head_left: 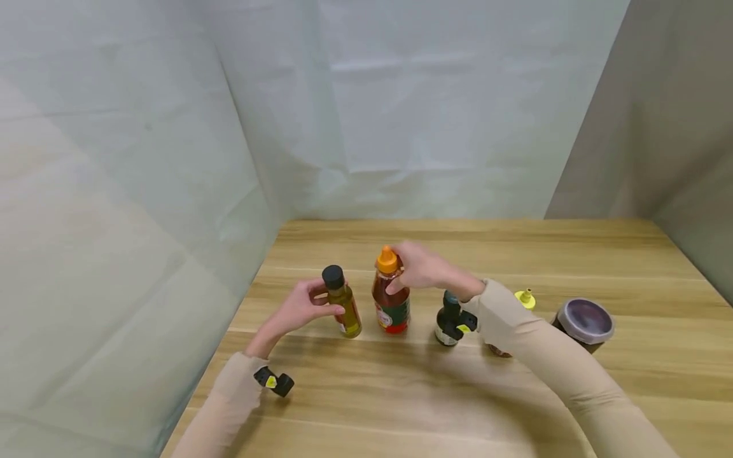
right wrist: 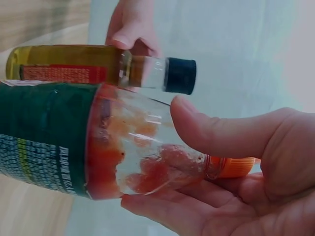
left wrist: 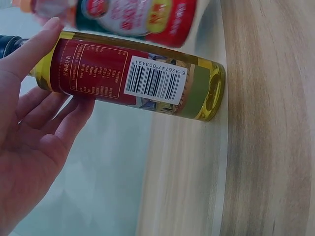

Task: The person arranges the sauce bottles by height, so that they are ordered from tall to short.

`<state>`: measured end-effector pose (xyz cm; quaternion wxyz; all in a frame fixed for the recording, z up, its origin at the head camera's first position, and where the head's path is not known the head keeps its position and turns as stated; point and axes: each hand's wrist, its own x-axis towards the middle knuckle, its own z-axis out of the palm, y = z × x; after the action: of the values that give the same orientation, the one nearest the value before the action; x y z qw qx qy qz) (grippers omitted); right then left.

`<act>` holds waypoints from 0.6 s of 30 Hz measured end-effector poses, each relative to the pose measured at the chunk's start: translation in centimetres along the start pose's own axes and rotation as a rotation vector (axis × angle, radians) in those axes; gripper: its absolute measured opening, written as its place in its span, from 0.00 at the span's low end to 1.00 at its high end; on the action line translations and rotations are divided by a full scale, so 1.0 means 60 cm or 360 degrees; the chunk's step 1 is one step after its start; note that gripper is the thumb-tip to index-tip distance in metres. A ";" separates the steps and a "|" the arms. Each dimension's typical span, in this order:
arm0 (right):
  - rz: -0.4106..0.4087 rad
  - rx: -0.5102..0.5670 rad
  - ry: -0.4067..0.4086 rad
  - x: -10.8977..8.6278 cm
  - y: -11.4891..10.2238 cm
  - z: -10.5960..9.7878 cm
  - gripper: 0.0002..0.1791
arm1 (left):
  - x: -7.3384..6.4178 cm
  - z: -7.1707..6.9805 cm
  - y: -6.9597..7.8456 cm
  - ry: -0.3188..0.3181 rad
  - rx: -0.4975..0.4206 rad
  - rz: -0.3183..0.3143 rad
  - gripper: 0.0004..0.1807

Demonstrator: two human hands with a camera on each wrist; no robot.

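Observation:
My left hand [head_left: 300, 307] grips a slim oil bottle [head_left: 347, 313] with a black cap, thumb on one side and fingers on the other near its neck. Yellow oil and a dark red label with a barcode [left wrist: 155, 80] show in the left wrist view. Just to the right, my right hand [head_left: 422, 266] holds a red sauce bottle [head_left: 385, 294] by its upper part, below the orange cap [right wrist: 236, 167]. Through its clear shoulder, red sauce coats the inside. Both bottles stand about upright, side by side; whether the sauce bottle's base touches the table is unclear.
Right of the sauce bottle stand a small dark bottle [head_left: 445, 333], a bottle with a yellow nozzle cap [head_left: 525, 298] partly behind my right sleeve, and a dark jar with a translucent lid [head_left: 585, 320]. Pale cloth [head_left: 401, 127] hangs behind the wooden table [head_left: 366, 401].

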<state>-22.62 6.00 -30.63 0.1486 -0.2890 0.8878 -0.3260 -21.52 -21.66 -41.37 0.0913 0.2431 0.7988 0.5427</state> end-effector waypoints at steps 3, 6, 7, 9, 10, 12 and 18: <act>0.0013 -0.0007 0.0066 0.013 -0.009 -0.011 0.24 | -0.002 -0.002 0.001 0.0003 0.0001 -0.0001 0.29; 0.0035 -0.0001 0.0132 0.029 -0.023 -0.024 0.25 | -0.001 -0.004 0.003 0.0021 0.0014 0.0007 0.29; 0.0046 0.0008 0.0144 0.034 -0.028 -0.028 0.25 | 0.000 -0.005 0.004 0.0024 0.0018 0.0010 0.29; 0.0081 0.0025 0.0167 0.044 -0.037 -0.034 0.24 | 0.002 -0.005 0.005 0.0028 0.0033 0.0013 0.28; 0.0103 0.0037 0.0175 0.049 -0.040 -0.035 0.24 | 0.002 -0.005 0.005 0.0028 0.0041 0.0013 0.28; 0.0139 0.0050 0.0191 0.060 -0.045 -0.038 0.23 | 0.002 -0.004 0.004 0.0019 0.0062 0.0020 0.27; 0.0176 0.0055 0.0278 0.089 -0.047 -0.037 0.22 | 0.002 0.004 0.010 -0.0002 0.0085 0.0042 0.25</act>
<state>-26.66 2.12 -27.52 0.0933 -0.2075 0.9061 -0.3566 -21.35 -21.25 -40.91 0.0780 0.2563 0.8096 0.5222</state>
